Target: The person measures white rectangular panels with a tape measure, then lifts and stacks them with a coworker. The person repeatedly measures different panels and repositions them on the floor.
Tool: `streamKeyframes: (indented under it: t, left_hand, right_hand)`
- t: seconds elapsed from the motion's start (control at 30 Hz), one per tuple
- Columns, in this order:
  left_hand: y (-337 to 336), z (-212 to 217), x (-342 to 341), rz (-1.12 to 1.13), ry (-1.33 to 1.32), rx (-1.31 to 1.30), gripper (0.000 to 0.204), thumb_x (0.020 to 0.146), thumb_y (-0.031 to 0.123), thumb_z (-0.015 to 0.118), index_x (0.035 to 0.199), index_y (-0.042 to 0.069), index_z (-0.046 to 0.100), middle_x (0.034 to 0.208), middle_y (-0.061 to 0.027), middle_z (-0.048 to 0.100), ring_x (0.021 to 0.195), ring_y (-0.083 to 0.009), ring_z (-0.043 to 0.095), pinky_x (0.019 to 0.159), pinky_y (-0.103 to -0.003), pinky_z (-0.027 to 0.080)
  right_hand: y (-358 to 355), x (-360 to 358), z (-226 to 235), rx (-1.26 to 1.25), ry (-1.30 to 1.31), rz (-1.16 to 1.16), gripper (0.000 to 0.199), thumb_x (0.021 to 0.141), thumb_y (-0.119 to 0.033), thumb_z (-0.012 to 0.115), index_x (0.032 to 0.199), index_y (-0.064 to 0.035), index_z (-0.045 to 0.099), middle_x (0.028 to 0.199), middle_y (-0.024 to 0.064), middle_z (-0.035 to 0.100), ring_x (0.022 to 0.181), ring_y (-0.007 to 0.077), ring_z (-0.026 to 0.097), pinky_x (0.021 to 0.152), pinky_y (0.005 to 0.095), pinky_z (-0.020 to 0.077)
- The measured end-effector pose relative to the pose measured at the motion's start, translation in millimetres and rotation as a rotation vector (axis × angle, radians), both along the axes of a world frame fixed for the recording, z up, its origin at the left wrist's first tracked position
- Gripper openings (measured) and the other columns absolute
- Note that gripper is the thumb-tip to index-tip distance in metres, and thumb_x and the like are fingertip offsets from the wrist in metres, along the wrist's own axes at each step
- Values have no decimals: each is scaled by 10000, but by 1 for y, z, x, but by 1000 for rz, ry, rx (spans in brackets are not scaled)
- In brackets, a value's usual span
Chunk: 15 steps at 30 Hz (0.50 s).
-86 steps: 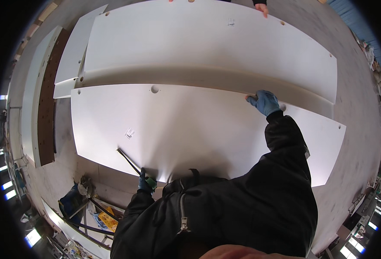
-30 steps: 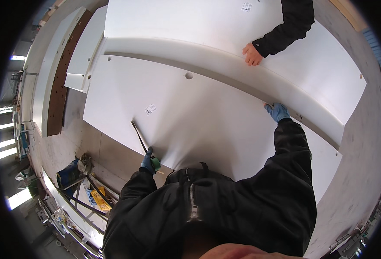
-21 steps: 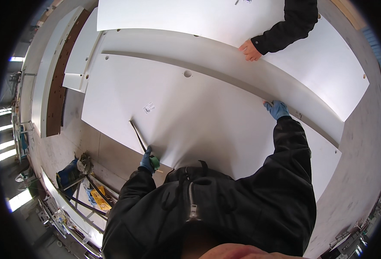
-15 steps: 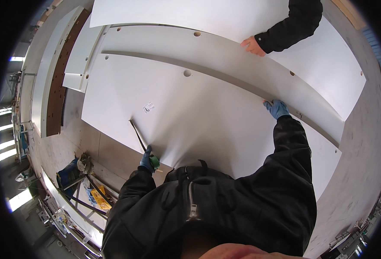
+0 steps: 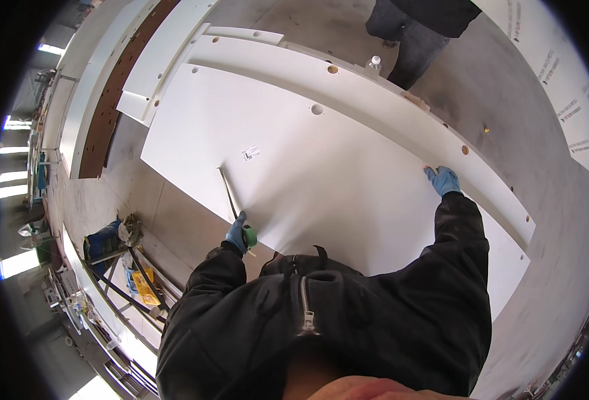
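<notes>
Near edge of big white panel (image 5: 321, 180) hidden behind person's dark jacket; far person cut off at frame top. Bare floor (image 5: 534, 160) open beyond the drilled strip (image 5: 388, 107). Left hand (image 5: 240, 233), fingers clamped on thin metal bar (image 5: 228, 193) lying on panel. Right hand (image 5: 444, 180) at panel's far edge, grip unclear.

The floor (image 5: 528, 120) was bare grey concrete. A large white panel (image 5: 321, 180) lay flat on it, with a long white strip (image 5: 401, 113) along its far edge. More white boards (image 5: 154, 73) and a brown one (image 5: 111, 100) lay to the left. A small bottle (image 5: 373, 64) stood beyond the strip.
</notes>
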<state>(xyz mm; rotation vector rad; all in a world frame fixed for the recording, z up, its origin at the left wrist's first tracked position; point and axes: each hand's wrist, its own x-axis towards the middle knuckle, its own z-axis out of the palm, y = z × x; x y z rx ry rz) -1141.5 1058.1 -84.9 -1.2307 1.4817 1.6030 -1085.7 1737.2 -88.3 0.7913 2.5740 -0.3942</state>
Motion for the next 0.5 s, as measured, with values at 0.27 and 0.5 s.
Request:
streamKeyframes:
  t: [0.27,0.5]
  left_hand:
    - [-5,-3,3,5,31,35,526,829,612,718,691,130,557,548,-55,525,442,-241,536,415,-375,413]
    - [-15,-11,-2,-79,144,87,498,839,592,722,707,137,571,563,-45,539,441,-227,526,435,-382,429]
  right_hand:
    - [-5,20,-8,82,120,17,725,909,-652,542,1016,49,690,1053,296,679,1030,448,645,899,479,509]
    - [-13,39,-6,131,81,-43,750,881,-681,548,1031,38,699,1041,289,684,1040,439,650,908,469,511]
